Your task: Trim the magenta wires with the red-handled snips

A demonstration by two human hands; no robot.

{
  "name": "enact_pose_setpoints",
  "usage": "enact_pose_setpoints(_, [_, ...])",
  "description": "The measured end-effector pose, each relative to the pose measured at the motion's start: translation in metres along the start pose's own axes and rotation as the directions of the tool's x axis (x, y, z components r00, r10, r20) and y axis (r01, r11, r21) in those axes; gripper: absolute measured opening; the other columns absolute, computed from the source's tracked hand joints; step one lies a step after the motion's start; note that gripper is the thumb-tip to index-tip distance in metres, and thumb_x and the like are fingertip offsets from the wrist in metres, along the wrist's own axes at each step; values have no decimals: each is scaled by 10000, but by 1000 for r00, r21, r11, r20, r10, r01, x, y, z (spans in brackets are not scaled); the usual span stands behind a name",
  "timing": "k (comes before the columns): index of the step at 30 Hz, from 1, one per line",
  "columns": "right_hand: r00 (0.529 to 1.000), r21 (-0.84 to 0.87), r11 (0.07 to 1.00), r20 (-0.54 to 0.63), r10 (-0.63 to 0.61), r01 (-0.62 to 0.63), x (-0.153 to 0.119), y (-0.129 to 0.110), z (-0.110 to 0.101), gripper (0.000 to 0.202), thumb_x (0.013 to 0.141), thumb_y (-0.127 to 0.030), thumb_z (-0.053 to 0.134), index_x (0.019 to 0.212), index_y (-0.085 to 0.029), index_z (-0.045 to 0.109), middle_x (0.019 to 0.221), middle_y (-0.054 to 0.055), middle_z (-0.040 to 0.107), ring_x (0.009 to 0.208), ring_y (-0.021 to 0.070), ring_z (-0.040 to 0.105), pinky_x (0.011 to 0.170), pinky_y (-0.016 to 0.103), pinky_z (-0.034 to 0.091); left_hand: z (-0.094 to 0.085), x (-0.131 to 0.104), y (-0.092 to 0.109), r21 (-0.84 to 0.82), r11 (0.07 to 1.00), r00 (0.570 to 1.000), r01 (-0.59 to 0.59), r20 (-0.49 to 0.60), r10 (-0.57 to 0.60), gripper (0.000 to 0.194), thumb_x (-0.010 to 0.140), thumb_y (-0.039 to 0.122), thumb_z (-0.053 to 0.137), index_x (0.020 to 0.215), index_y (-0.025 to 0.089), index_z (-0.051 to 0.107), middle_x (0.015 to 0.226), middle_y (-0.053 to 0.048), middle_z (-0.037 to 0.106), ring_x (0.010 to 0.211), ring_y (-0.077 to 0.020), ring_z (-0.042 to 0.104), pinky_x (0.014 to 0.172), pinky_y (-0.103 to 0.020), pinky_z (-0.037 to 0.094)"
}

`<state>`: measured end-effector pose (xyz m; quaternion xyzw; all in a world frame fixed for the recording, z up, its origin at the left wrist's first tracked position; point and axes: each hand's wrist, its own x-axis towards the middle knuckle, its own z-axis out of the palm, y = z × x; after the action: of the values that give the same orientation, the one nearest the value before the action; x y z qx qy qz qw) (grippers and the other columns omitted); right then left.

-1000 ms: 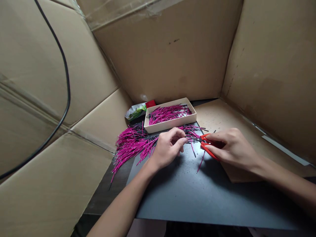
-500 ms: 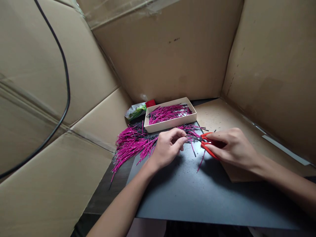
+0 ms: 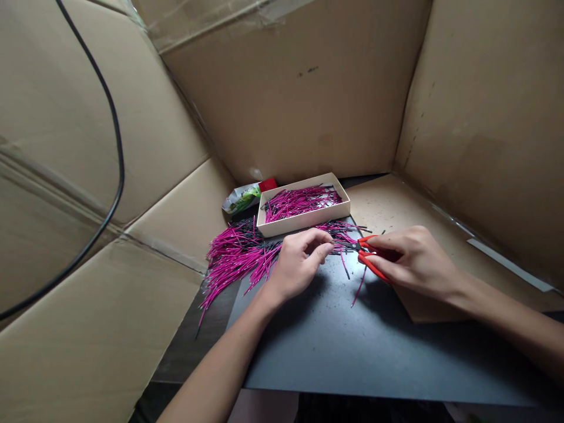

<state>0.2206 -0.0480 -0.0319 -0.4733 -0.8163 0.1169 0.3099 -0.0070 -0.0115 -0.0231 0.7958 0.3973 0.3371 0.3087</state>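
My right hand (image 3: 416, 258) is wrapped round the red handles of a small cutting tool (image 3: 374, 265), whose dark jaws point left. The tips of those jaws reach the fingertips of my left hand (image 3: 303, 258), which are pinched together; what they hold is too small to make out. Behind and left of my left hand lies a pile of magenta and black wires (image 3: 238, 252). A pale open box (image 3: 304, 222) behind my hands holds more such wires. One loose wire (image 3: 359, 288) lies below the tool.
A green and white packet (image 3: 242, 198) with a red part lies left of the box. Cardboard walls (image 3: 291, 106) surround the dark work surface (image 3: 308, 358). A flat cardboard sheet (image 3: 383, 205) lies at the right. A black cable (image 3: 117, 135) hangs at the left.
The view has shifted very slightly. My hands, the tool and the wires show no clear movement relative to each other.
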Motion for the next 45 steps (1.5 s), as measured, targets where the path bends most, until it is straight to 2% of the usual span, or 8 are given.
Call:
enact_pose_setpoints(6, [999,15,999,-3,50,-50,1,-4,1,178,817,-291,593,857,-190,734,574,-5,609,509,115,475,512,274,315,0,0,0,5,1000,1000,-6,17,6,127,882,253,572,874,141,631,757,-26,632,610,-94,539,554,-205,437])
enact_pose_setpoints(11, [999,5,999,11,36,-36,1,-1,2,207,829,-300,582,896,-178,735,637,12,649,532,115,504,529,275,327,-1,0,-1,-9,1000,1000,-1,27,1,157,897,264,548,883,139,643,775,-36,645,616,-98,545,562,-214,444])
enact_pose_setpoints(17, [998,2,998,-5,57,-57,0,-2,2,173,810,-287,588,808,-181,725,555,-10,590,492,105,458,512,273,305,0,-1,-1,-11,1000,1000,11,24,-11,163,899,259,540,884,137,648,788,-43,656,607,-99,549,553,-215,444])
enact_pose_setpoints(38, [997,9,997,13,74,-75,1,-4,1,185,819,-291,578,824,-174,720,568,1,600,505,109,470,510,266,319,-1,-1,-2,-44,999,999,12,38,-10,189,907,268,527,898,131,656,800,-61,665,595,-105,557,539,-219,466])
enact_pose_setpoints(42, [999,4,999,35,40,-40,1,-3,0,194,833,-289,565,877,-186,723,620,13,638,536,116,505,529,269,336,-1,-1,-2,-78,997,999,15,41,-12,196,907,275,527,895,127,655,794,-62,663,573,-101,548,528,-220,462])
enact_pose_setpoints(45, [998,16,998,11,56,-56,2,-4,0,178,823,-286,574,824,-184,719,576,-2,610,509,108,482,518,269,321,-1,-1,-2,-84,996,999,15,39,-12,193,907,270,528,897,126,656,794,-61,662,567,-99,541,523,-218,458])
